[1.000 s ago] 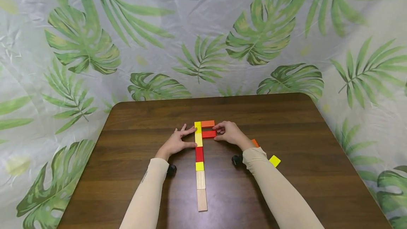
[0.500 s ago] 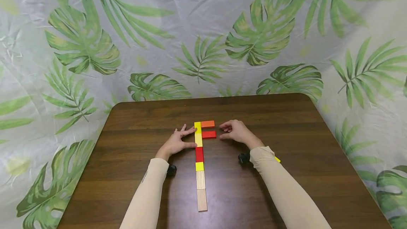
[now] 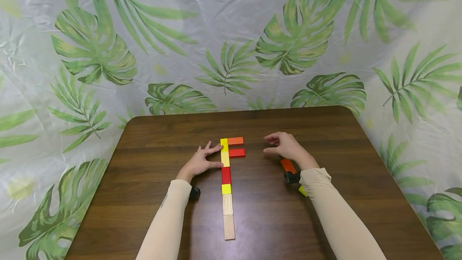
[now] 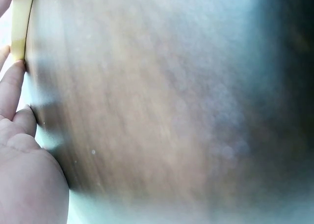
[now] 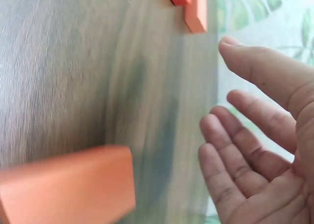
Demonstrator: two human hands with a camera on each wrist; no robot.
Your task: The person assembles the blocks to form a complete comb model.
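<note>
Blocks lie end to end in a column on the table: yellow (image 3: 224, 142), pale yellow (image 3: 225, 159), red (image 3: 225, 175), small yellow (image 3: 226, 189) and two bare-wood ones. From the column's upper part an orange block (image 3: 236, 141) and a red block (image 3: 237, 153) jut right, a gap between them. My left hand (image 3: 197, 163) has its fingers spread, with fingertips and thumb touching the yellow and pale yellow blocks. Away to the right of the red block, my right hand (image 3: 288, 147) holds nothing; its fingers are loosely bent in the right wrist view.
A loose orange block (image 3: 287, 165) lies under my right wrist, big and near in the right wrist view. Behind it a yellow block (image 3: 302, 191) is partly covered by the sleeve. Leaf-patterned cloth (image 3: 231, 43) hangs behind the brown table (image 3: 151, 131).
My right hand has let go of the jutting red block and moved to the right, over the loose orange block. The left hand and the column have stayed put.
</note>
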